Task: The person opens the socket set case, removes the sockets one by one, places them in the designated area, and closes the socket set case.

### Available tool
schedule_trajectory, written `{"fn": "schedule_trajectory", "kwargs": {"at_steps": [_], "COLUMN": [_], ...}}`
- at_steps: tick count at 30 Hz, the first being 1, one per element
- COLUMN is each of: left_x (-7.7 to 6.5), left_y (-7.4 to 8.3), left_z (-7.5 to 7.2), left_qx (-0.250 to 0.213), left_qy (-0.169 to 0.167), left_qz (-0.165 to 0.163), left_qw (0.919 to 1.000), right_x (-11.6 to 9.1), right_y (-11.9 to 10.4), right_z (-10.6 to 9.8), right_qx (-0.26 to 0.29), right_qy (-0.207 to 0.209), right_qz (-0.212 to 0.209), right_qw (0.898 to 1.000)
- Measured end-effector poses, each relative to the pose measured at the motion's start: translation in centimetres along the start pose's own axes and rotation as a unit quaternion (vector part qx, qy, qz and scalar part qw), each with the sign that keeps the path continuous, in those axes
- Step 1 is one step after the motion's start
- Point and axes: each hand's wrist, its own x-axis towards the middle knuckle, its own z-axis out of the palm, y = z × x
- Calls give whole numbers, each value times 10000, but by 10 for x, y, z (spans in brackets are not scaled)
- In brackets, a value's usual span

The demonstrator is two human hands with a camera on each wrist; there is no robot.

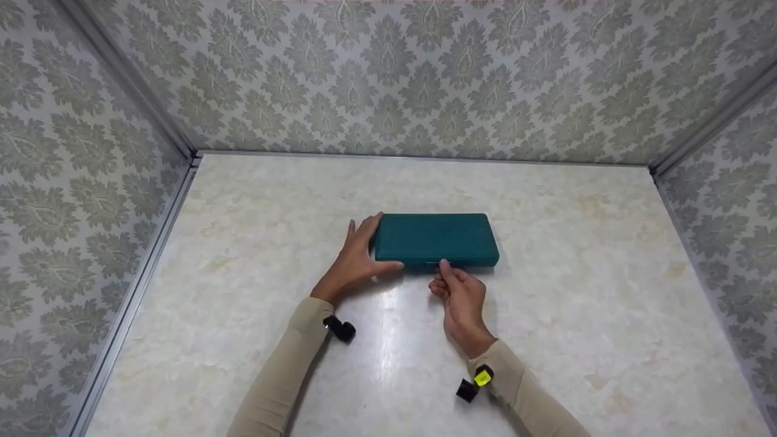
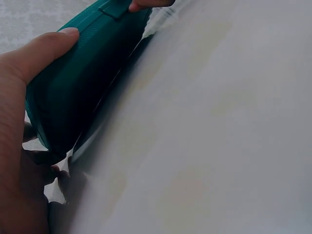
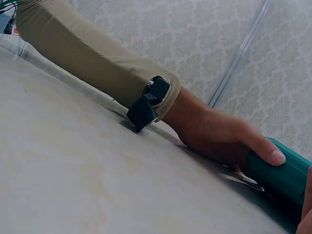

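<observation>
A flat, dark green case (image 1: 437, 238) with a closed lid lies lengthwise on the table. My left hand (image 1: 355, 260) grips its left end, the thumb along the front side and the fingers around the end towards the back. In the left wrist view that thumb (image 2: 68, 34) presses on the front side near the lid seam. At the middle of the front side is a latch (image 2: 116, 7), and my right hand (image 1: 466, 298) has its thumb on it, the other fingers curled just below. Only a bit of the right hand (image 3: 307, 214) shows in the right wrist view.
The table (image 1: 243, 243) has a pale marbled top. Patterned wall panels (image 1: 388, 79) stand along its back and both sides, joined by metal rails. Each beige sleeve carries a small black wrist camera (image 1: 341, 329) at the cuff.
</observation>
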Motion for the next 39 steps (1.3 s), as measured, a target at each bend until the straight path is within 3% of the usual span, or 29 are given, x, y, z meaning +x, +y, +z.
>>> {"fn": "schedule_trajectory", "kwargs": {"at_steps": [8,15,21,29,39], "left_x": [-2,-2,-1,-2,-3], "left_y": [2,2,2,2,-4], "left_z": [1,1,1,-4,-12], "left_qx": [-334,-357,-268,-112,-180], "left_qy": [-3,11,0,-273,-669], "left_qz": [-292,-299,-274,-328,-77], "left_qw": [9990,9989,9993,9990,9976], "right_x": [0,0,-1,-5,-9], "right_y": [0,1,3,5,8], "right_z": [0,0,-2,-7,-9], "right_qx": [-8,-210,-242,-531,-898], "right_qy": [-61,66,-83,-368,-707], "right_qz": [-135,-167,-259,-207,-608], "right_qw": [9999,9996,9993,9977,9916]}}
